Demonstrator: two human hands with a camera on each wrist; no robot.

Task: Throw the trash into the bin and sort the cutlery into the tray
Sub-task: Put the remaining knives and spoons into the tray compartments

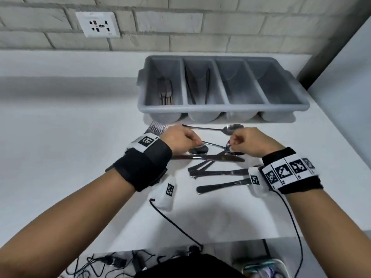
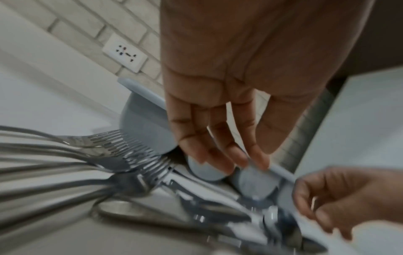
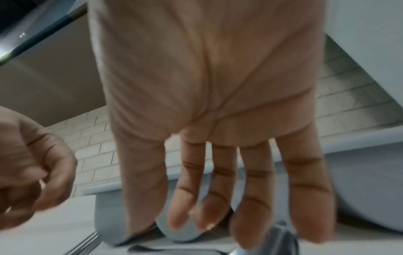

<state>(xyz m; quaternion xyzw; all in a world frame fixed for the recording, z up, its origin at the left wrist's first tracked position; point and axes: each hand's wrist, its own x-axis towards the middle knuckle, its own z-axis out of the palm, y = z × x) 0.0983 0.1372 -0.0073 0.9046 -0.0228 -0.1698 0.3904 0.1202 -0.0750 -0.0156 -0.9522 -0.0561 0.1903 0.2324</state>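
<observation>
A grey four-compartment cutlery tray (image 1: 220, 108) stands at the back of the white counter; its left compartment holds cutlery and the second holds long dark pieces. In front of it lie loose spoons (image 1: 230, 127), a knife (image 1: 216, 157), other handles (image 1: 218, 172) and several forks (image 1: 158, 126) (image 2: 122, 155). My left hand (image 1: 195, 141) (image 2: 244, 160) hangs with loosely bent fingers over a spoon bowl (image 1: 198, 150), holding nothing. My right hand (image 1: 232, 140) (image 3: 218, 224) reaches down with nearly straight fingers over another spoon (image 3: 281, 241), also holding nothing.
A wall socket (image 1: 97, 24) sits in the brick wall behind the counter. A white panel (image 1: 345, 77) rises just right of the tray. Cables (image 1: 112, 263) and a small container (image 1: 263, 267) lie below the counter's front edge. No bin or trash shows.
</observation>
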